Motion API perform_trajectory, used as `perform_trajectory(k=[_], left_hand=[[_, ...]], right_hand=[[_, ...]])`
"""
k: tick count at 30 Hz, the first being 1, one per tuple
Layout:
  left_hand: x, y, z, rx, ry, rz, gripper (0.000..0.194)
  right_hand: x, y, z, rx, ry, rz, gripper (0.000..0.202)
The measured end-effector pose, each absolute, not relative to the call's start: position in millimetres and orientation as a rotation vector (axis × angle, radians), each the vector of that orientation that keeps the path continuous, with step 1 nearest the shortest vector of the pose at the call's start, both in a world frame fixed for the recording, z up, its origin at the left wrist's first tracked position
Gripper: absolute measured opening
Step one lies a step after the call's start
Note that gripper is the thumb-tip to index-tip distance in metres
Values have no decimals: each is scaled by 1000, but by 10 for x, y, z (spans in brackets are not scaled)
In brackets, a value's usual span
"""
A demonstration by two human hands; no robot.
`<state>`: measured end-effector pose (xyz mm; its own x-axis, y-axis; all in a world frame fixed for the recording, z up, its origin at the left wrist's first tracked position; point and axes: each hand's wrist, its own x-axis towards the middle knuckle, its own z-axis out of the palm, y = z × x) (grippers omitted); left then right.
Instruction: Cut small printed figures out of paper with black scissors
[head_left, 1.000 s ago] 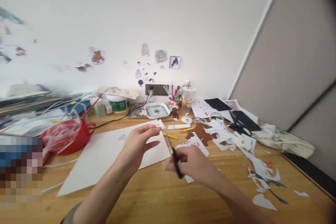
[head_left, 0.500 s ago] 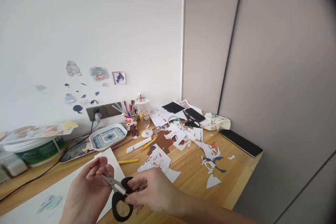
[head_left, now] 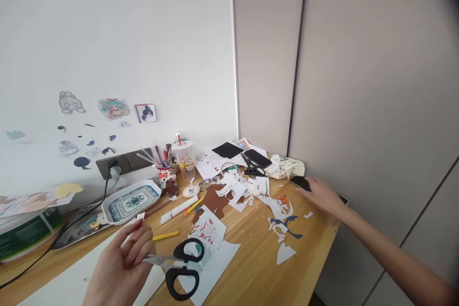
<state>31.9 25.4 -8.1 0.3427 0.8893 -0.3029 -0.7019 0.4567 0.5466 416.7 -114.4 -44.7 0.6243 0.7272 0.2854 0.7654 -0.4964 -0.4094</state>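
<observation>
My left hand (head_left: 124, 258) is closed around the blade end of a pair of black-handled scissors (head_left: 182, 267), whose open finger loops point right. A small white scrap of paper (head_left: 140, 216) pokes up at its fingertips. At the table's right edge, my right hand (head_left: 322, 195) lies over a dark flat tablet (head_left: 300, 182), fingers stretched out and somewhat blurred; whether it presses on the screen I cannot tell. A cut sheet with coloured drawings (head_left: 215, 267) lies beneath the scissors. White paper (head_left: 53, 291) extends under my left forearm.
Paper scraps (head_left: 236, 189) and brown paper (head_left: 215, 201) litter the wooden table (head_left: 251, 267). A patterned tray (head_left: 132, 201), a plastic cup (head_left: 185, 162), a white marker (head_left: 179, 209), a phone (head_left: 257, 158) and second scissors (head_left: 254, 168) stand or lie toward the wall. A black cable (head_left: 68, 228) crosses the left.
My right hand has let go of the scissors and moved right to the tablet. The scissors now stay in my left hand. The view has turned slightly right.
</observation>
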Motion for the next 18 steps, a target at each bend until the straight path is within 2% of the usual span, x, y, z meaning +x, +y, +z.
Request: perform_trajectory(k=[5,18], left_hand=[[426,242,-118,297,647,1050,20],[505,314,-296,152,651,963,22]], right_hand=[[4883,-1313,-803,-2617,-1025,-71,58],[5107,-1216,-962,-2753,-1005,-27,76]])
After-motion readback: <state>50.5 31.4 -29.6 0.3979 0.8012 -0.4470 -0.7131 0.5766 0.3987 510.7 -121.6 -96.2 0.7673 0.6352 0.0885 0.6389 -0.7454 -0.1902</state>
